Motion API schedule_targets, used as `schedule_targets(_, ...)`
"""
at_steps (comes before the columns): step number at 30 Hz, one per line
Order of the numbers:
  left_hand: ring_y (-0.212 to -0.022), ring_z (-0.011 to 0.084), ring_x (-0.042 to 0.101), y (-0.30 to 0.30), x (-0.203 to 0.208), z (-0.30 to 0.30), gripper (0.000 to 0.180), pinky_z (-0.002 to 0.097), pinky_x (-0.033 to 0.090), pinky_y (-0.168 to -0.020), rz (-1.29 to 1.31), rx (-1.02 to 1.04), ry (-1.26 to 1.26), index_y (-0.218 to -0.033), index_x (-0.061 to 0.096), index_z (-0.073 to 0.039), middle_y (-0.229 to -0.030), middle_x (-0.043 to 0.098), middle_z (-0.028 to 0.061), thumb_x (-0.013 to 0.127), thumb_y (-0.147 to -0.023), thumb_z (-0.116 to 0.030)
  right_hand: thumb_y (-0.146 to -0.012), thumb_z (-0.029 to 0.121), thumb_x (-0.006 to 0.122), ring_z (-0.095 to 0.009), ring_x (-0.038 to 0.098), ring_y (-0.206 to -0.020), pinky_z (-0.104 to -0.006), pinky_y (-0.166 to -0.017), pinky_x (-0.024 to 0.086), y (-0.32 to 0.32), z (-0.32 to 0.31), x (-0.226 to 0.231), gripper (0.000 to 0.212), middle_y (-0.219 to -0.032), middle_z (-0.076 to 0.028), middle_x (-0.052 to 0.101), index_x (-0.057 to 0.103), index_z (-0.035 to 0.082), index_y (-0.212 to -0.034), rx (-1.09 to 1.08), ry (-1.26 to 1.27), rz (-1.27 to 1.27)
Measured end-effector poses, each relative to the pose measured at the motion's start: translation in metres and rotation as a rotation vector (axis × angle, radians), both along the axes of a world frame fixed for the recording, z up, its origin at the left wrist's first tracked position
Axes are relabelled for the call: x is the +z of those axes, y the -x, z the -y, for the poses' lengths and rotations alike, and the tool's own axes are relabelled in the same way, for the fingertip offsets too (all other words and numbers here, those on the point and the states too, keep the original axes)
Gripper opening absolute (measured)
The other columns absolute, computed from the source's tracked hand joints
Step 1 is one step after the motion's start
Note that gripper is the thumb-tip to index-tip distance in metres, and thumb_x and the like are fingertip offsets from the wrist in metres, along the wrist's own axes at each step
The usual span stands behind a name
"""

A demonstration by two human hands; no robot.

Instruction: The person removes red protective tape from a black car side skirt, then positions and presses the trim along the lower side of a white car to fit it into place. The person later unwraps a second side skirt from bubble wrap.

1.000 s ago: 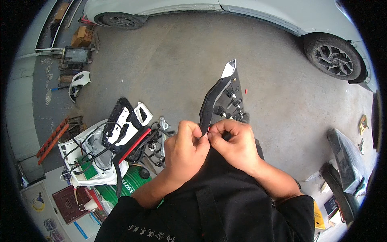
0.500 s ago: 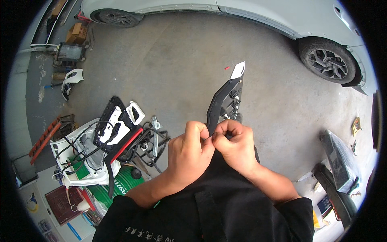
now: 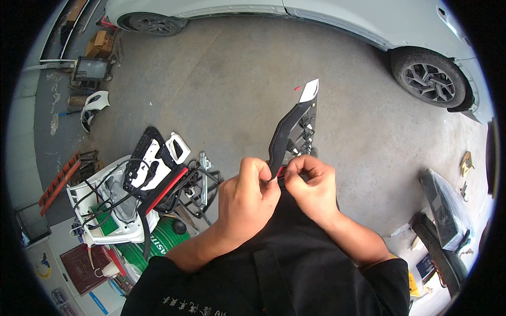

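Observation:
A long, dark car trim piece (image 3: 284, 129) with a white end (image 3: 310, 90) stands out in front of me, pointing away. Its inner side shows clips and ribs. My left hand (image 3: 246, 197) is closed on the near end, thumb and bent forefinger pinching the edge. Beside it, my right hand (image 3: 312, 184) is closed in a pinch, its fingertips a little apart from the left ones. A small red strip (image 3: 281, 171) shows between the two hands, against the right fingertips. What the right fingers hold is too small to make out.
A light-coloured car (image 3: 337, 18) stands across the far side, its wheel (image 3: 431, 81) at the right. To the left are piled car parts (image 3: 153, 168) and a green bag (image 3: 158, 239). A bubble-wrapped part (image 3: 445, 210) lies right. A red scrap (image 3: 297, 88) is on the floor.
My right hand has shifted slightly right, away from the left fingertips. The red strip now shows between the hands. The trim piece has tilted slightly.

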State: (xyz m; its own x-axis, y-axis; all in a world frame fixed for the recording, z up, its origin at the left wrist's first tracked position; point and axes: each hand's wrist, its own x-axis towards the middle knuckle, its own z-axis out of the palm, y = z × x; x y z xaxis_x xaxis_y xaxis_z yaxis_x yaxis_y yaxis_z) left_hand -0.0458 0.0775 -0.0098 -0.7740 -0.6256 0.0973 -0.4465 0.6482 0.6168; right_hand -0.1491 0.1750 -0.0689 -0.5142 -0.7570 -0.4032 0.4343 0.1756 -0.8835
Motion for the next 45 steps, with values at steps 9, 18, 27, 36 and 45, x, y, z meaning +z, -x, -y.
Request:
schedule_targets(9, -0.050, 0.0297, 0.062, -0.002, 0.000, 0.003, 0.027, 0.0385, 0.047, -0.046, 0.015, 0.001, -0.013, -0.089, 0.046, -0.005, -0.058, 0.056, 0.0095, 0.068, -0.076, 0.003, -0.083, 0.002, 0.066, -0.006, 0.057, -0.074, -0.0232, -0.070, 0.047, -0.002, 0.000, 0.012, 0.006, -0.079, -0.001, 0.066, 0.066, -0.004, -0.085, 0.068, 0.021, -0.074)
schedule_targets(18, -0.049, 0.0293, 0.061, -0.004, 0.001, 0.008, 0.026, 0.0385, 0.046, -0.045, 0.016, -0.020, 0.003, -0.089, 0.046, -0.005, -0.056, 0.055, 0.0087, 0.068, -0.077, 0.002, -0.086, 0.003, 0.066, -0.005, 0.058, -0.074, -0.0224, -0.067, 0.048, 0.008, 0.004, 0.020, 0.007, -0.080, -0.001, 0.067, 0.067, -0.003, -0.085, 0.152, -0.036, -0.047)
schedule_targets(27, -0.049, 0.0270, 0.060, -0.004, 0.000, 0.009, 0.027, 0.0372, 0.044, -0.044, -0.013, -0.032, -0.039, -0.089, 0.047, -0.005, -0.058, 0.054, 0.0077, 0.069, -0.076, 0.004, -0.081, 0.001, 0.062, -0.005, 0.055, -0.071, -0.0226, -0.065, 0.046, 0.003, 0.010, 0.021, 0.005, -0.074, 0.000, 0.063, 0.061, -0.001, -0.076, 0.103, -0.068, -0.103)
schedule_targets(36, -0.049, 0.0278, 0.061, -0.007, -0.002, 0.011, 0.028, 0.0367, 0.046, -0.045, -0.024, -0.003, -0.042, -0.088, 0.047, -0.005, -0.058, 0.056, 0.0086, 0.070, -0.075, 0.003, -0.077, 0.001, 0.059, -0.006, 0.054, -0.071, -0.0231, -0.065, 0.045, -0.007, 0.014, 0.013, 0.003, -0.073, 0.000, 0.062, 0.059, 0.000, -0.075, 0.041, -0.052, -0.134)
schedule_targets(45, -0.049, 0.0285, 0.061, -0.007, -0.004, 0.014, 0.027, 0.0366, 0.046, -0.045, -0.028, 0.000, -0.050, -0.088, 0.047, -0.005, -0.057, 0.055, 0.0090, 0.069, -0.075, 0.003, -0.073, -0.002, 0.060, -0.010, 0.058, -0.067, -0.0259, -0.061, 0.046, -0.003, 0.018, 0.003, 0.003, -0.071, -0.004, 0.062, 0.058, -0.001, -0.072, 0.027, 0.048, -0.330)
